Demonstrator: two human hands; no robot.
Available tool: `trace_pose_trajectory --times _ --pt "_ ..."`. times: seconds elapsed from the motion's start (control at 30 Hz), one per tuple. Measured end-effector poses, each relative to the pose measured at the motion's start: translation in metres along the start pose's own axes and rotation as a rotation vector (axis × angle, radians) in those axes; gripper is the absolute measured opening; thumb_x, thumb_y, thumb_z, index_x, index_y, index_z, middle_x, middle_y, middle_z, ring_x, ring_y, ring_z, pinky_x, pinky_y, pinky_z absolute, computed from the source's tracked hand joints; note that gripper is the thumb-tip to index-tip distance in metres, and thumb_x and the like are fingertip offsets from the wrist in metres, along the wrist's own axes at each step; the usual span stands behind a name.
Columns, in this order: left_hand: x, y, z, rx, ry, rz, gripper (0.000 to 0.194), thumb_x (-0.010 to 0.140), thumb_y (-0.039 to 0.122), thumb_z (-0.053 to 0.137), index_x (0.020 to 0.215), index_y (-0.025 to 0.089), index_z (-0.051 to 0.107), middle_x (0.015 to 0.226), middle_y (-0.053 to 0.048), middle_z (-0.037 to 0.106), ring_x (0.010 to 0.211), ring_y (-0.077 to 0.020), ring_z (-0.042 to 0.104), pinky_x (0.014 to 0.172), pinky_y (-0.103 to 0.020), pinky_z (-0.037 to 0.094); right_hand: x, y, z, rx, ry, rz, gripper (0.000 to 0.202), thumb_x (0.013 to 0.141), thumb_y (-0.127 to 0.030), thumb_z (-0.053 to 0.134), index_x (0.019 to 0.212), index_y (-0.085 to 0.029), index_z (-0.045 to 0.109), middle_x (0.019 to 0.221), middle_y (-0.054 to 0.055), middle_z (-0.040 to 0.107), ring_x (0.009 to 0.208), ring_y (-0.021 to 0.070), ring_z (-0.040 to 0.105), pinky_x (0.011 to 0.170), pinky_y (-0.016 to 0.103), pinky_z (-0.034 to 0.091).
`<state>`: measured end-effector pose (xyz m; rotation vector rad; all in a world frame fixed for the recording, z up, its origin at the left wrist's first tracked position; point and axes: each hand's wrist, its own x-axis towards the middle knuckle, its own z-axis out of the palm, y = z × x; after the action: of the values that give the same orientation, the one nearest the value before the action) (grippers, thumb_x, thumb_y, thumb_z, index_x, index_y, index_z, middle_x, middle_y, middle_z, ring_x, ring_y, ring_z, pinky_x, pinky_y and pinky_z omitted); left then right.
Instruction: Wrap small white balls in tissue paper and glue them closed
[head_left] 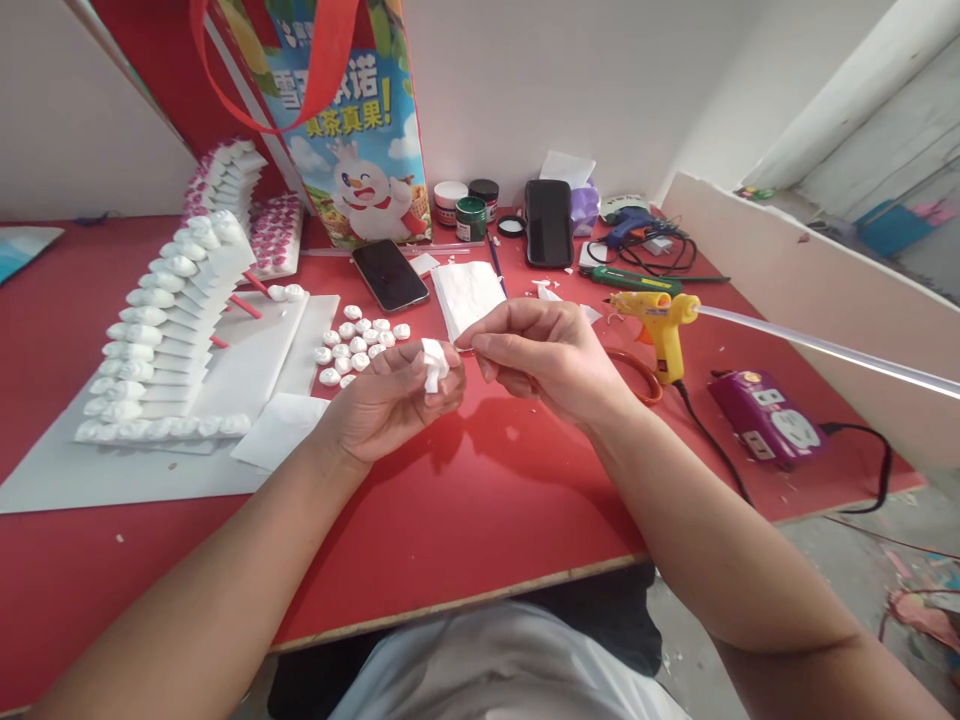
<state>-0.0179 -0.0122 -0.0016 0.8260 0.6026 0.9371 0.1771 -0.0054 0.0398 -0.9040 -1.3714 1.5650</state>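
- White paper strip (434, 366) is pinched in the left hand (394, 388), its fingers curled above the red tabletop (487, 500).
- Right hand (536, 355) angles in just beside it, thumb closed against forefinger; whether it grips anything, I cannot tell.
- The strip looks folded and creased.
- Beyond lie white rosettes (358, 345) and stacked paper sheets (466, 292).

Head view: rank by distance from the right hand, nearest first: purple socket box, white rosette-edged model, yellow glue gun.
From the right hand:
1. Yellow glue gun: just to its right.
2. Purple socket box: farther right, near the table edge.
3. White rosette-edged model: far left, past the left hand.
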Motion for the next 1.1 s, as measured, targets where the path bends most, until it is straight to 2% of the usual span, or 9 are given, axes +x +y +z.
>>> trace_pose_trajectory --times 0.13,0.27,0.43,0.6,0.7,0.87,1.0,1.1 --pt "0.004 -0.004 -0.004 0.056 0.123 0.081 0.031 0.064 0.04 0.095 0.083 0.022 0.079 0.075 -0.001 0.067 0.061 -0.0091 0.051 0.063 -0.027 0.046 -0.002 -0.002 0.004 -0.117 0.041 -0.043 0.013 0.083 -0.026 0.072 0.08 -0.014 0.07 0.063 -0.002 0.064 0.046 0.0052 0.042 0.044 0.022 0.031" --pt "0.005 -0.005 -0.005 0.183 0.184 0.148 0.027 0.068 0.037 0.093 0.085 0.021 0.079 0.076 -0.001 0.072 0.065 -0.0114 0.061 0.068 -0.027 0.052 -0.001 0.005 0.004 -0.291 0.001 -0.102 0.016 0.085 -0.03 0.071 0.089 -0.015 0.067 0.072 0.001 0.07 0.056 0.0089 0.052 0.056 0.025 0.042" --pt "-0.003 -0.001 0.0 0.613 0.291 0.302 0.024 0.074 0.033 0.088 0.091 0.02 0.078 0.084 -0.003 0.076 0.072 -0.0154 0.067 0.074 -0.029 0.057 -0.001 0.01 0.0 -0.555 -0.008 -0.206 0.014 0.086 -0.028 0.069 0.094 -0.017 0.065 0.076 -0.001 0.069 0.062 0.01 0.056 0.059 0.024 0.042" --pt "-0.01 0.002 0.001 1.004 0.318 0.473 0.023 0.083 0.041 0.079 0.093 0.02 0.076 0.092 -0.005 0.078 0.08 -0.0193 0.068 0.079 -0.03 0.055 -0.002 0.01 -0.001 -0.635 -0.03 -0.212 0.012 0.093 -0.029 0.065 0.092 -0.016 0.067 0.071 -0.002 0.067 0.061 0.0098 0.058 0.062 0.024 0.042" --pt "-0.01 0.004 0.0 1.196 0.322 0.525 0.021 0.087 0.042 0.073 0.093 0.022 0.076 0.089 -0.004 0.077 0.08 -0.0196 0.067 0.079 -0.03 0.051 0.0 0.012 -0.001 -0.621 -0.029 -0.198 0.01 0.094 -0.025 0.064 0.088 -0.017 0.065 0.063 -0.004 0.065 0.057 0.0096 0.06 0.063 0.024 0.045" --pt "-0.008 0.003 0.001 1.297 0.308 0.611 0.019 0.089 0.042 0.07 0.087 0.024 0.073 0.083 -0.004 0.075 0.078 -0.021 0.066 0.078 -0.031 0.049 0.002 0.018 -0.001 -0.522 -0.045 -0.168 0.009 0.091 -0.021 0.065 0.083 -0.016 0.064 0.059 -0.005 0.063 0.053 0.0098 0.062 0.06 0.024 0.048" --pt "-0.007 0.002 0.005 1.288 0.296 0.62 0.017 0.091 0.04 0.069 0.089 0.024 0.072 0.083 -0.004 0.073 0.078 -0.0203 0.064 0.078 -0.031 0.048 0.006 0.017 -0.006 -0.329 -0.075 -0.058 0.018 0.086 -0.03 0.074 0.083 -0.016 0.065 0.062 -0.002 0.067 0.055 0.0124 0.066 0.058 0.026 0.053" --pt "-0.007 0.001 0.006 1.307 0.28 0.607 0.015 0.092 0.038 0.067 0.092 0.024 0.072 0.085 -0.004 0.073 0.078 -0.02 0.064 0.079 -0.031 0.048 0.01 0.014 -0.01 -0.126 -0.105 0.064 0.035 0.075 -0.042 0.087 0.08 -0.015 0.065 0.065 0.001 0.07 0.056 0.0139 0.067 0.057 0.028 0.057"
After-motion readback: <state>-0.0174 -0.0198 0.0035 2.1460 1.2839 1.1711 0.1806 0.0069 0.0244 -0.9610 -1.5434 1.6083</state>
